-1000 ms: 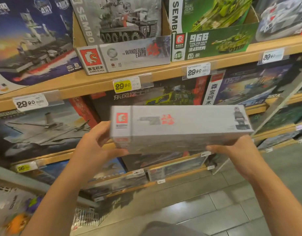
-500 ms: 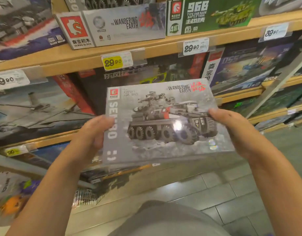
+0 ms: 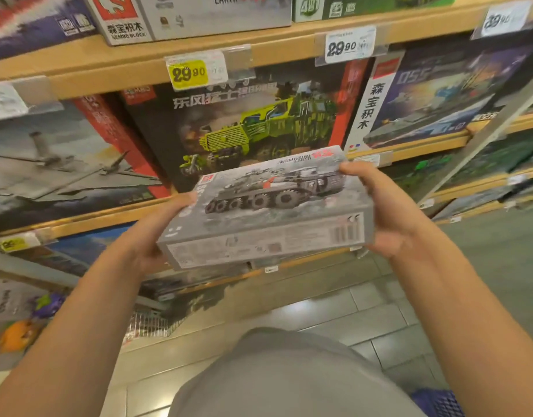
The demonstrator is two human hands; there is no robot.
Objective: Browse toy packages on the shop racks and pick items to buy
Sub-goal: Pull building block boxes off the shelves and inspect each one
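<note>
Hands, two, gripping one grey box (image 3: 277, 206).
Left hand (image 3: 157, 233) and right hand (image 3: 385, 206) each clasp an end.

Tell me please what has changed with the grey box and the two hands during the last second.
The grey box was turned: first its narrow side faced the camera, then its front with the vehicle picture, and now it is tipped flatter, so the front points upward and the long barcode side faces the camera. Nothing was let go: the left hand and the right hand keep hold of its two ends. The boxes on the shelf stayed in place.
</note>
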